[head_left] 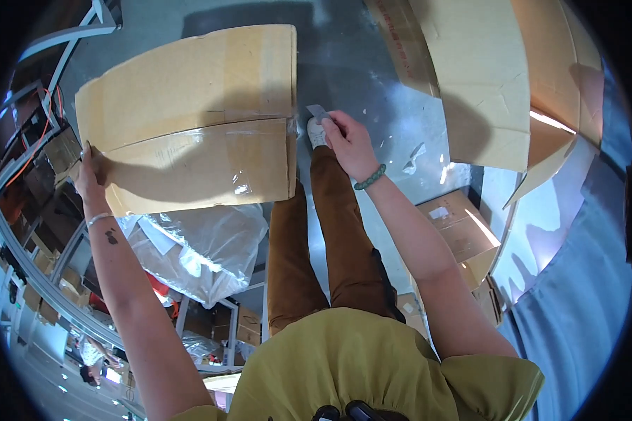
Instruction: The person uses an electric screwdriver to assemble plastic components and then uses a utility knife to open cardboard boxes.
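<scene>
A large brown cardboard box, closed flat with a taped seam across it, fills the upper left. My left hand grips its left edge, thumb up along the side, with part of the fingers hidden behind the cardboard. Just off the box's right side, my right hand is closed in a pinch on a small flat grey blade-like piece. That piece points up and left, apart from the cardboard. Clear tape shines on the box's lower panel.
Big open cartons stand at the upper right, with a smaller carton below them. Clear plastic film covers things beneath the box. Metal frames line the left. A plastic scrap lies on the floor; blue cloth hangs at right.
</scene>
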{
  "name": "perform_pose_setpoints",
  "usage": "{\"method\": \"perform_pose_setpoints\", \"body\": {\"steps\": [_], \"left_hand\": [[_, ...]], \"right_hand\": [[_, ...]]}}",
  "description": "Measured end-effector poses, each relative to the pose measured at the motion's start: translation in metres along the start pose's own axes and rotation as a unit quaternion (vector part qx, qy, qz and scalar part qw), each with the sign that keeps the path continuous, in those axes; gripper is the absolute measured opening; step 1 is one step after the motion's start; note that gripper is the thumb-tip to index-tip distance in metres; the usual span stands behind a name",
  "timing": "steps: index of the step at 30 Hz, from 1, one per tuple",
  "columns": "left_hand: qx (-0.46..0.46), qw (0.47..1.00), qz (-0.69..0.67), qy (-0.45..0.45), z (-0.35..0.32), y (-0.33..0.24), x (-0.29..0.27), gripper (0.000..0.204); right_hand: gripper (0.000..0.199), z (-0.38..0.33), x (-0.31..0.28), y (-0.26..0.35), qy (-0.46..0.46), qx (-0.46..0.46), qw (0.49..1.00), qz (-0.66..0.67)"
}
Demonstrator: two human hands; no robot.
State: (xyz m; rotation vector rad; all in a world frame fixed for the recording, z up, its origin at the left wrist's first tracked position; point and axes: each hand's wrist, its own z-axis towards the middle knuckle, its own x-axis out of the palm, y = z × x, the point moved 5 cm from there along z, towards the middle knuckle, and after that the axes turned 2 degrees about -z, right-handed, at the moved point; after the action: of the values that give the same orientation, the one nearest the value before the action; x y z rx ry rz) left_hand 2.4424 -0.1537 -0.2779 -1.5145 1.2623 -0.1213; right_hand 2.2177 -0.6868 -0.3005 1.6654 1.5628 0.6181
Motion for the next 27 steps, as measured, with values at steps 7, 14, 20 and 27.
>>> {"method": "perform_pose_setpoints", "body": {"steps": [7,14,20,27], "left_hand": [[-0.087,0.991,-0.055,0.080,-0.027,0.035,-0.006,0.031],[-0.149,0.988,-0.019,0.025,-0.018,0.088,-0.051,0.037],[0.020,0.969,0.243,0.039,-0.033,0.093,-0.005,0.044],[-0.092,0.982,0.106,0.123,-0.041,0.065,0.017,0.039]], "right_hand": [[0.021,0.016,0.004,0.006,-0.036,-0.007,0.998,-0.042],[0.018,-0.002,0.005,0.028,0.116,-0.095,0.929,-0.339],[0.017,-0.043,-0.022,0.000,0.298,-0.066,0.823,-0.478],[0.018,-0.071,-0.017,-0.020,0.177,-0.051,0.909,-0.374]]}}
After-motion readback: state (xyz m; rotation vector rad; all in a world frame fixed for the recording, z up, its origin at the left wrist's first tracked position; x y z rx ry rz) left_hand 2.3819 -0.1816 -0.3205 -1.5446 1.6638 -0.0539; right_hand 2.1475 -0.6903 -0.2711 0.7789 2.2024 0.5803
